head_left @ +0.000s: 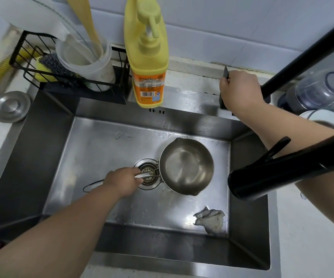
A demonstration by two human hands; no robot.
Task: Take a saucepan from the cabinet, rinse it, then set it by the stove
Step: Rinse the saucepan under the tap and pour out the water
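Down in the steel sink basin (93,141), the left hand (122,182) is closed around the wire handle of the one small stainless-steel saucepan (186,167), while the right hand (240,91) grips the black faucet lever (226,72) on the back ledge. That saucepan sits upright beside the round drain strainer (148,174), its long axis running left to right, handle pointing left, bowl right. Around them: one yellow pump bottle of dish soap (148,57), one grey rag (210,218), one black faucet spout (272,177).
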